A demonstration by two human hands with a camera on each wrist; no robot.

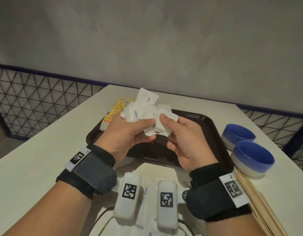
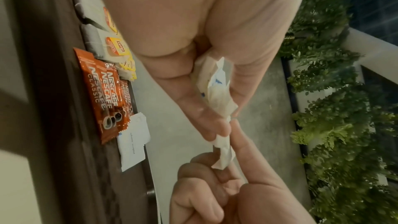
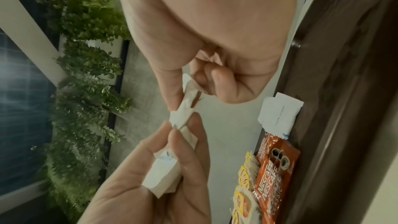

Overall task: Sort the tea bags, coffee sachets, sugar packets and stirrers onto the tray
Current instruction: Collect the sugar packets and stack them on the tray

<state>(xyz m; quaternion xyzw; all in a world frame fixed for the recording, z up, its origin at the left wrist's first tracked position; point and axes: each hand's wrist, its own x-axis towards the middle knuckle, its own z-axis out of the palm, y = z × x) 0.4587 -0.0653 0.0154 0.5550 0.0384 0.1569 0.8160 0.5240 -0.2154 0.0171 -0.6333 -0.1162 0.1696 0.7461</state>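
Tea bags (image 1: 115,109) and coffee sachets (image 2: 103,91) already lie on the tray (image 1: 208,123), one sugar packet (image 2: 133,142) beside them. My left hand (image 1: 128,133) clutches the remaining sugar packets (image 1: 144,108); my right hand (image 1: 184,140) pinches one off. Stirrers (image 1: 256,206) wait on the table, near right
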